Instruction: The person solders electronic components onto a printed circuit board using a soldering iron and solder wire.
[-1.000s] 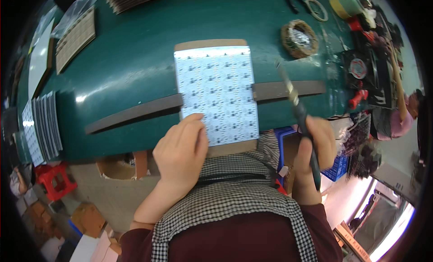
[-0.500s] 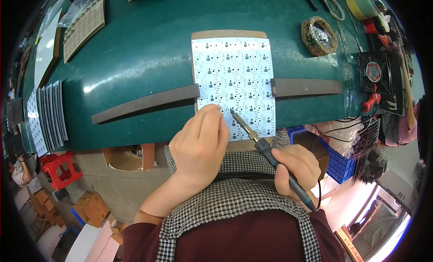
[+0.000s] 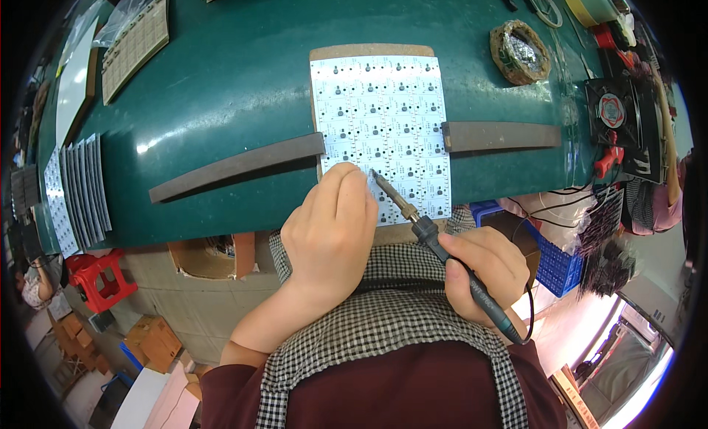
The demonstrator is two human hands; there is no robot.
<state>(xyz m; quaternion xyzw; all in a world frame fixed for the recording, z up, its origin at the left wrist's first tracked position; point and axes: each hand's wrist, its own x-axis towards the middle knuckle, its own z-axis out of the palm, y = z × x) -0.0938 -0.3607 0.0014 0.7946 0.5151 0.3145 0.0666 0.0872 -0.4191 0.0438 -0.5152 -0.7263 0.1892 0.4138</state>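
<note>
Under left fingers (image 3: 346,189), circuit board (image 3: 385,119)

At six o'clock the person wears a dark maroon top (image 3: 398,396), its plain sleeves showing at seven o'clock and between four and five. Over it lies a black-and-white checked apron (image 3: 391,322), with matching straps at half past six and five and a dark band or fold (image 3: 402,286) across its front. The left hand (image 3: 330,222) and right hand (image 3: 487,270) are bare.
</note>
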